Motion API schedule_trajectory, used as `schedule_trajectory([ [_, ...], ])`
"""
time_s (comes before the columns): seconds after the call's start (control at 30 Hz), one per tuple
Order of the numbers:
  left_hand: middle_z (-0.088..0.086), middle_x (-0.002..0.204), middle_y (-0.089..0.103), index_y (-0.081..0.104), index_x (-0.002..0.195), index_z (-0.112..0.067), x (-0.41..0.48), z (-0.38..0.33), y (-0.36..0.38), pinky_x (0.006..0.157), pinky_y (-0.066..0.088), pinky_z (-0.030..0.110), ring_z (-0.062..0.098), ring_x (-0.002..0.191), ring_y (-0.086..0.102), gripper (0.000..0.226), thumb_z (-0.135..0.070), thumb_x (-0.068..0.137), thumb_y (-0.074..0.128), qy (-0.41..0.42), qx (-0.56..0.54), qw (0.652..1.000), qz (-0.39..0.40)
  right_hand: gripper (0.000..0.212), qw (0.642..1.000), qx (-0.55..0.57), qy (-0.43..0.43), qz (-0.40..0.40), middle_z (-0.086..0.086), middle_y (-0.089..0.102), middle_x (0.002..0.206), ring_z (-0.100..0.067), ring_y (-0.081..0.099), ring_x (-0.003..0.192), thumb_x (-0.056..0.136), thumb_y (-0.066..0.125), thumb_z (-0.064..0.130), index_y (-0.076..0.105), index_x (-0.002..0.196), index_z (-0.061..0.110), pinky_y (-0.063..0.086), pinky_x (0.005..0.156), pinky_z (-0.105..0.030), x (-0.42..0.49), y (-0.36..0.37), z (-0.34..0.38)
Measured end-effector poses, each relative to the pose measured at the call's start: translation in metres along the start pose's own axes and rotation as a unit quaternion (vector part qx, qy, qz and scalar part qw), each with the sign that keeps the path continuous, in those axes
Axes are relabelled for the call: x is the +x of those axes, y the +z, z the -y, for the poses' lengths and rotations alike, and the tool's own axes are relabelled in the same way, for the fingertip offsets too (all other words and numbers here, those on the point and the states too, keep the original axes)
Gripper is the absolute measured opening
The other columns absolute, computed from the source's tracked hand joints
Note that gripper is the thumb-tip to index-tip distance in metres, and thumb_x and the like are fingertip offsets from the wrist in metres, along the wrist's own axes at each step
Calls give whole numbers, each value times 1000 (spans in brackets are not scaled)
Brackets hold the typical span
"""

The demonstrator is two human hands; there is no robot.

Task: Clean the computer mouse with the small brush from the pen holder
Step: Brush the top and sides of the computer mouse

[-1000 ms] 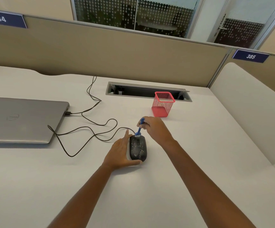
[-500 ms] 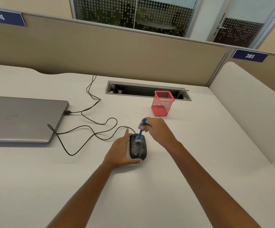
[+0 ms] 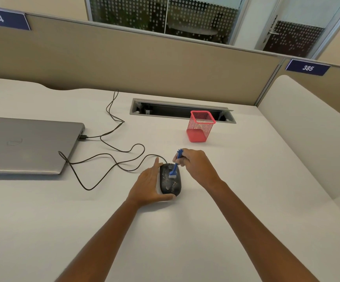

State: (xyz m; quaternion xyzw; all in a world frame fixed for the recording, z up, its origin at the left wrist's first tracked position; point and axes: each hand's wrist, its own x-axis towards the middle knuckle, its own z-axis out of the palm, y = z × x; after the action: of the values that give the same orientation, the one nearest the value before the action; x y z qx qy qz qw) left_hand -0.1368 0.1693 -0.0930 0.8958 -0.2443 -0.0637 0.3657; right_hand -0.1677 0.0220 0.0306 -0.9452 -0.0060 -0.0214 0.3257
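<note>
A black wired computer mouse point(image 3: 170, 185) lies on the white desk, its top marked with pale dusty streaks. My left hand point(image 3: 147, 184) holds it from the left side, thumb curled round its near end. My right hand point(image 3: 195, 165) pinches the handle of a small blue brush point(image 3: 174, 167), whose white bristles touch the front half of the mouse. The red mesh pen holder point(image 3: 200, 127) stands upright behind the hands with nothing visible in it.
A shut grey laptop point(image 3: 26, 145) lies at the left, with the mouse's black cable point(image 3: 112, 153) looping from it across the desk. A recessed cable tray point(image 3: 165, 109) sits behind the pen holder. Beige partitions close the back and right.
The brush head has slid from the front tip of the mouse back toward its middle. My left hand and the mouse stay put.
</note>
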Motion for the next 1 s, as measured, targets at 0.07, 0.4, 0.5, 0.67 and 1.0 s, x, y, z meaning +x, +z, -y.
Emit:
schedule_trajectory([
  [0.07, -5, 141, 38, 1, 142, -27, 0, 0, 0, 98, 24, 22, 17, 124, 39, 121, -73, 49, 63, -3, 0, 1000, 1, 18, 1000, 13, -2, -9, -22, 69, 102, -19, 52, 79, 90, 48, 0, 63, 96, -6, 46, 82, -35, 4, 0, 2],
  [0.4, -6, 140, 40, 2, 143, -27, -1, 0, -1, 97, 26, 21, 16, 122, 40, 120, -71, 50, 64, 4, -3, 1000, -3, 18, 1000, 5, 0, -5, -21, 70, 97, -27, 58, 79, 91, 48, 2, 64, 95, -4, 47, 79, -35, -9, 4, -10],
  [0.5, -6, 138, 42, 5, 142, -28, -1, 0, -1, 95, 27, 21, 16, 120, 41, 118, -69, 50, 66, 10, -4, 1000, -9, 17, 999, 21, -6, -24, -21, 70, 98, -24, 58, 78, 90, 49, 0, 64, 93, -5, 47, 80, -34, -5, -1, -12],
  [0.67, -9, 134, 44, 7, 140, -32, -1, -2, -2, 93, 27, 21, 14, 116, 43, 114, -68, 50, 68, 14, -8, 1000, -13, 20, 998, 42, -2, -47, -23, 67, 107, -33, 61, 92, 91, 44, -5, 62, 98, -10, 48, 88, -38, 14, -3, -8],
  [1.0, -7, 140, 40, 0, 143, -23, -2, -2, -2, 96, 24, 20, 16, 121, 40, 123, -71, 49, 63, 3, -1, 1000, -1, 19, 1000, 12, 12, -6, -22, 68, 104, -35, 61, 96, 90, 46, -3, 63, 96, -8, 44, 86, -34, 6, 9, -16],
])
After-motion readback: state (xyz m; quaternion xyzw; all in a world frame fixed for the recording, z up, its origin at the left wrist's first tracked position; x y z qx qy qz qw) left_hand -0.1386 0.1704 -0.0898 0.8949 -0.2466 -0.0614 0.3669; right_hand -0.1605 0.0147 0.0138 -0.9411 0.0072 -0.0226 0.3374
